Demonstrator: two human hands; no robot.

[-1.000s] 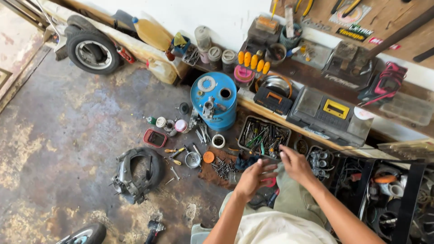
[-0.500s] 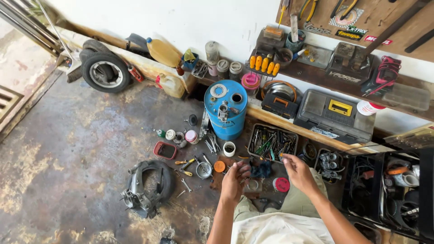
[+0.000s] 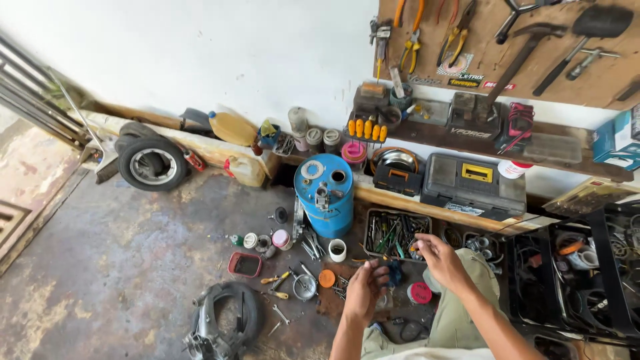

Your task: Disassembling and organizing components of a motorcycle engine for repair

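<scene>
On a stained concrete floor (image 3: 120, 267) strewn with tools, a blue drum (image 3: 325, 193) stands far of both hands. The left hand (image 3: 363, 290) pinches a small dark part (image 3: 395, 272); the right hand (image 3: 440, 261), fingers loosely released, hovers beside the black tool tray (image 3: 393, 233).

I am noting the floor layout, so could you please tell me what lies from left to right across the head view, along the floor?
Scooter wheel → red tray → blue drum → left hand → right hand → black crate.

The view has tilted up, showing more of the pegboard (image 3: 507, 47) at upper right. Both hands have lifted: the right hand (image 3: 440, 260) now nears the tool tray (image 3: 393, 233), the left hand (image 3: 363, 290) lower centre.
</scene>
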